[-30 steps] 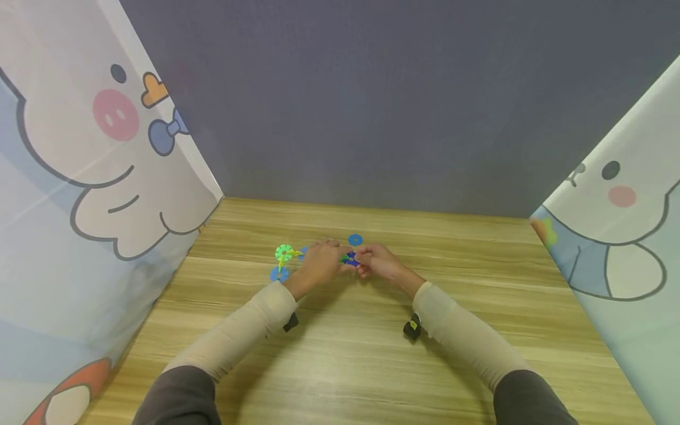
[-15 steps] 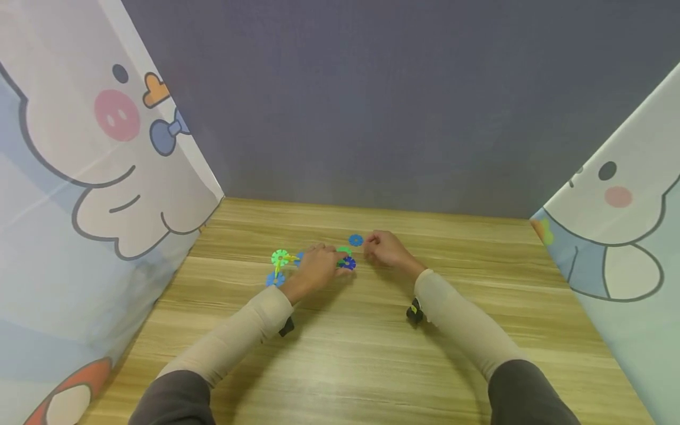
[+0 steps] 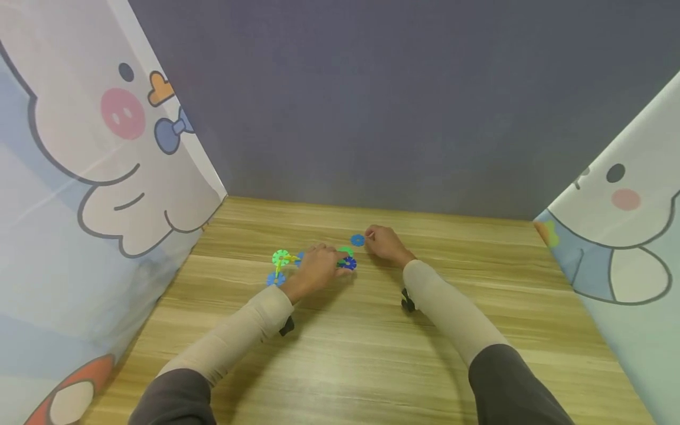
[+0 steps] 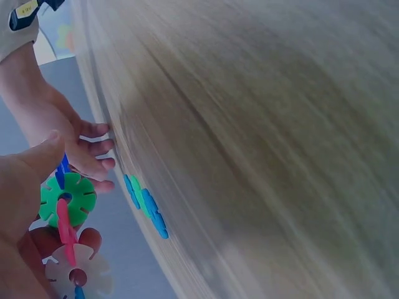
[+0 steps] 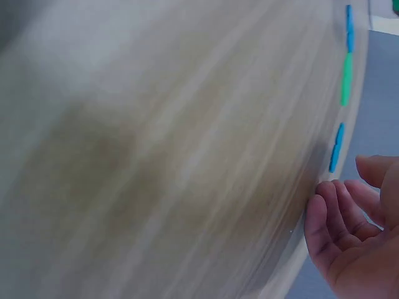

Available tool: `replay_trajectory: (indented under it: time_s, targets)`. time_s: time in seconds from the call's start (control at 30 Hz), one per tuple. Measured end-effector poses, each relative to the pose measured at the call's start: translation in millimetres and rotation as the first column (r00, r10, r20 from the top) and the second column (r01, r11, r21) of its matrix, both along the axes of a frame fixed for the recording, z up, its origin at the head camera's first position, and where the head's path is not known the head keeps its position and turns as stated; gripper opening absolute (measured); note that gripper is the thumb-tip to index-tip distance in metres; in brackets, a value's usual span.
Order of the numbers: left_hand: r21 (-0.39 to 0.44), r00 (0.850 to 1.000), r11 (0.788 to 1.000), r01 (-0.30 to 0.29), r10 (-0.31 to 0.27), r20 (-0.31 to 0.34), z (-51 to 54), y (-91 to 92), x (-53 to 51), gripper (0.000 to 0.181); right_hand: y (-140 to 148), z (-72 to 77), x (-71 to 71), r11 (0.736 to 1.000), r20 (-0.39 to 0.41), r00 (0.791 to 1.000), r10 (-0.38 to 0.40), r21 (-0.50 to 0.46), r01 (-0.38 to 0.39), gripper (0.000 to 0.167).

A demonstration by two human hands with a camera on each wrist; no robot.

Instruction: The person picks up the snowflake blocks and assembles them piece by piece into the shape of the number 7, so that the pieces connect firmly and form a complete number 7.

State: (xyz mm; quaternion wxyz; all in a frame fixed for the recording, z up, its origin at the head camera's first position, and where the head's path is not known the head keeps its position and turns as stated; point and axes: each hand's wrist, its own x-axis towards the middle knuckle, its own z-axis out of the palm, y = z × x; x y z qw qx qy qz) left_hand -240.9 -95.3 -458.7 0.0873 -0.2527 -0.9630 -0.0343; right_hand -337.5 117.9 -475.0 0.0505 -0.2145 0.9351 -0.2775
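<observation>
My left hand [image 3: 317, 268] grips a chain of slotted discs. In the left wrist view a green disc [image 4: 82, 192], a pink one [image 4: 65, 225] and a whitish one [image 4: 93, 274] show beside its fingers and thumb. The chain's dark blue disc [image 3: 348, 264] juts out at the right; a light green disc [image 3: 280, 258] and a blue disc [image 3: 275, 279] are at the left, joined by a yellow piece [image 3: 278, 269]. A loose blue disc [image 3: 358, 240] lies flat on the table. Just right of it, my right hand [image 3: 386, 243] holds nothing, fingers loosely bent.
In the right wrist view, a flat green disc [image 5: 346, 80] and another blue disc [image 5: 350, 28] lie on the wooden table [image 3: 340, 366]. A grey panel [image 3: 350, 106] stands behind, with printed cartoon panels on the left [image 3: 58, 248] and right [image 3: 632, 254].
My right hand has let go of the dark blue disc and moved up and right, beside the loose blue disc. The left hand and its chain have shifted slightly left.
</observation>
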Motion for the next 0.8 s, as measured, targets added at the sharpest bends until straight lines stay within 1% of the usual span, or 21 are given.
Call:
replay_trajectory:
  time_s: [0.17,0.3,0.43,0.57,0.67,0.8]
  targets:
    - [0.006,1.0,1.0,0.002,-0.002,0.022,-2.1,-0.1,-2.1,0.051,-3,-3.1,-4.9,0.998,-0.016,1.0,0.01,0.069,-0.009,0.041]
    - [-0.008,1.0,1.0,-0.001,0.002,0.018,-2.7,-0.6,-3.7,0.052,-7,-2.3,-5.0,0.995,-0.002,1.0,0.02,0.095,-0.02,0.044]
    - [-0.012,1.0,1.0,-0.004,0.004,0.016,-1.9,0.3,-4.3,0.051,-10,-1.6,-4.4,0.991,-0.003,1.0,0.022,0.134,-0.022,0.044]
    - [-0.02,1.0,1.0,-0.008,0.008,0.012,-2.1,0.9,-5.1,0.051,-12,-2.1,-4.9,0.986,-0.025,0.999,0.025,0.166,-0.021,0.041]
    - [-0.026,1.0,1.0,-0.014,0.015,0.011,-2.4,0.9,-6.0,0.051,-12,-3.1,-6.5,0.986,-0.029,0.999,0.026,0.166,-0.021,0.039]
    - [-0.019,1.0,1.0,-0.012,0.012,0.012,-2.8,0.2,-7.3,0.051,-11,-4.4,-8.3,0.99,-0.013,1.0,0.011,0.142,-0.009,0.038]
